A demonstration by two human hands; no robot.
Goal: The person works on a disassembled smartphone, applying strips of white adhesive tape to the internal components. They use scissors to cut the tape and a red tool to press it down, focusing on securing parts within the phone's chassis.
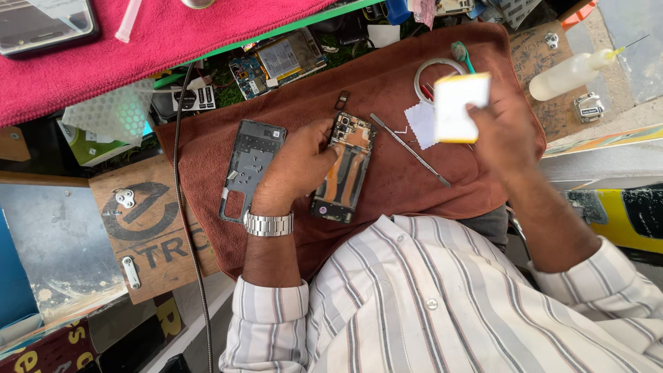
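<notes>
Two hands are seen at work over a rust-brown cloth mat (387, 90) spread on the table. The left hand (298, 164) is laid on the opened black phone body with orange flex ribbons (345, 169), its fingertips pressed against the upper end near the camera block; the fingers are curled close, and nothing is gripped. The right hand (501, 124) is raised clear of the mat and is closed on a flat white rectangular battery pack with a yellow edge (459, 107), pinched by its side.

The step in hand is judged to be the handling of the battery beside the bared chassis. Any next move would call for the pack to be squared to the cavity while the body is steadied.

Just left of the left hand a grey plastic mid-frame plate (248, 169) is laid flat. Between the two hands a thin metal spudger (409, 148) lies slantwise, near a small white wipe (420, 124).
</notes>
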